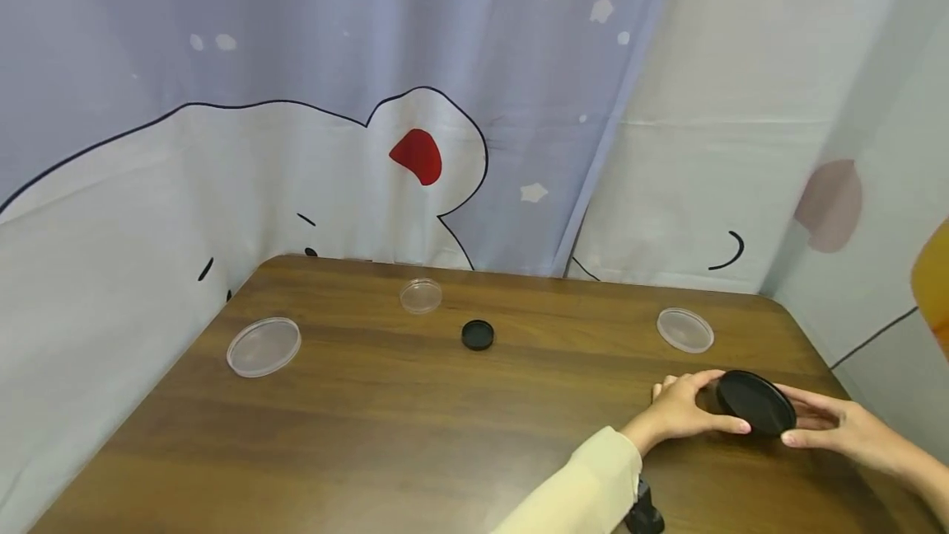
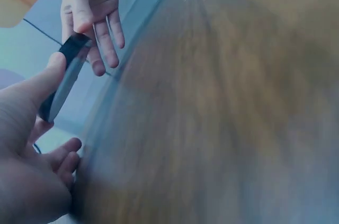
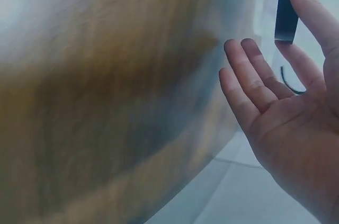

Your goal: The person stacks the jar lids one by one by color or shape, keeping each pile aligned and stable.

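A shallow black round dish point(image 1: 756, 402) is held tilted above the right part of the wooden table, between both hands. My left hand point(image 1: 685, 410) pinches its left edge between thumb and forefinger. On the opposite edge, my right hand point(image 1: 845, 427) grips it with thumb and index finger, the other fingers extended in the right wrist view. Edge-on, the dish point(image 2: 66, 75) looks thin in the left wrist view. Behind the hands lies a clear round dish point(image 1: 685, 330).
A small black round dish point(image 1: 478, 334) lies near the table's middle, with a small clear dish point(image 1: 421, 296) behind it. Far left is a larger clear dish point(image 1: 264, 347). Printed curtains point(image 1: 334, 171) hang along the table's back edge point(image 1: 519, 274).
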Available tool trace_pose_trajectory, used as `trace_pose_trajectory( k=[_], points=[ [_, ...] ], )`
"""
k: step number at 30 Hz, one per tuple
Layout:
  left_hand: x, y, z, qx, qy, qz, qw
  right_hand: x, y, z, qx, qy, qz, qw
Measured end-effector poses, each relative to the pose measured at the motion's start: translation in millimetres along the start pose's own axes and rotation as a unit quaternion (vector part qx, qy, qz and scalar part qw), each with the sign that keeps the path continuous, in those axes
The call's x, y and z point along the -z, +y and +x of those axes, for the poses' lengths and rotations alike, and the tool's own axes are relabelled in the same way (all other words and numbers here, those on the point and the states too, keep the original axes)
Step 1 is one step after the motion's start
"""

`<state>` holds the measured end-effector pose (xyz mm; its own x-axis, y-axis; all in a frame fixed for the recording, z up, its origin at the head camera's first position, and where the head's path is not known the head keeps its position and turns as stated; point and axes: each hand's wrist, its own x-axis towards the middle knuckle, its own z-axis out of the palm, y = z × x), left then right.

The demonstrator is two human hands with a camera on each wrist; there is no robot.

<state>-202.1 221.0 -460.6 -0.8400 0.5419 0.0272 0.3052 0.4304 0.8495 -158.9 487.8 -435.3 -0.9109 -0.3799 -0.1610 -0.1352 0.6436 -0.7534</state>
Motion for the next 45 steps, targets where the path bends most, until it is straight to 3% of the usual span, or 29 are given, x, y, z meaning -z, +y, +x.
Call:
trace_pose_trajectory(
  k=[4,12,18,22,26,33,36,41,45],
  points=[
    [12.3,-4.1,-3.4,-0.015,0.012,-0.065,0.9977,-0.2,-17.4,9.1,0.005,0.015,0.004,1.000],
    [50.0,-10.5,-8.3,-0.041,0.048,-0.128,0.9898,-2.5,-63.6,40.7,-0.009,0.066,0.006,0.998],
    [88.6,-15.8,-18.1,-0.057,0.078,-0.171,0.9805,-21.8,-92.8,69.8,0.040,0.089,0.037,0.995],
    [120.1,-18.8,-31.8,-0.074,0.085,-0.192,0.9748,-42.1,-114.7,90.4,0.092,0.108,0.078,0.987],
    [149.0,-23.5,-47.4,-0.085,0.087,-0.186,0.9750,-63.7,-137.2,107.9,0.141,0.109,0.141,0.974],
    [189.9,-33.7,-78.4,-0.088,0.099,-0.157,0.9787,-96.5,-169.2,131.5,0.220,0.082,0.246,0.940],
    [211.2,-38.6,-87.7,-0.099,0.113,-0.143,0.9783,-109.4,-187.6,143.2,0.221,0.091,0.256,0.936],
    [249.4,-46.8,-101.1,-0.143,0.157,-0.126,0.9689,-127.4,-226.1,168.0,0.221,0.104,0.277,0.929],
    [267.0,-55.4,-115.3,-0.156,0.163,-0.114,0.9676,-141.3,-243.7,176.4,0.232,0.095,0.289,0.924]
  ],
)
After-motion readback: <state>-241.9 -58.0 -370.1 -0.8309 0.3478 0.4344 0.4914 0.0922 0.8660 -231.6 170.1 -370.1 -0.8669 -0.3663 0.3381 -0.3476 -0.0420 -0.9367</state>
